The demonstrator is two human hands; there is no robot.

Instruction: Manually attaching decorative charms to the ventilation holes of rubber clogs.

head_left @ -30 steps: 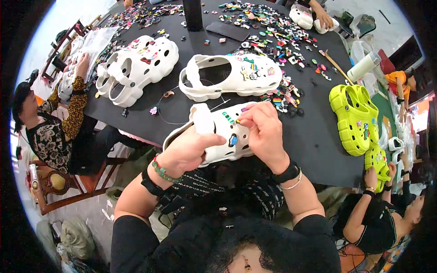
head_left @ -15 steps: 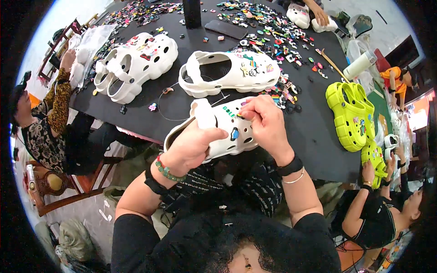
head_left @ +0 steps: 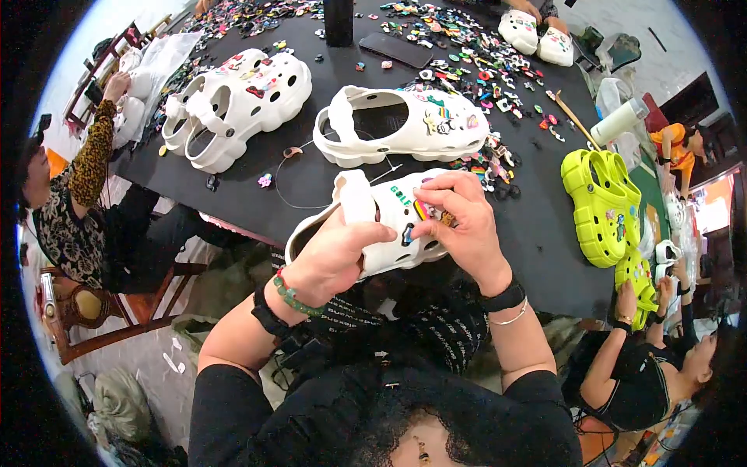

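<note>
A white clog (head_left: 387,255) is tilted in front of me at the table's near edge. My left hand (head_left: 328,261) grips it around the heel opening and strap, thumb along its side. With fingers bent onto the clog's upper, my right hand (head_left: 459,222) holds a colourful shoe charm (head_left: 422,210), partly hidden by the fingers. Green letter charms (head_left: 401,194) and a dark blue charm (head_left: 408,233) sit on the upper beside it. Just beyond lies another white clog (head_left: 459,140) with several charms on its toe.
A decorated white clog pair (head_left: 288,82) stands at the left. Loose charms (head_left: 506,93) cover the far table, near a dark phone (head_left: 396,51) and a black post (head_left: 338,23). Lime clogs (head_left: 591,206) are at right. A thin wire loop (head_left: 274,185) lies nearby. Co-workers sit on both sides.
My right hand's fingers have opened outward from a tighter curl, and a colourful charm now shows between them and the clog. My left hand keeps its grip. The whole view has shifted slightly.
</note>
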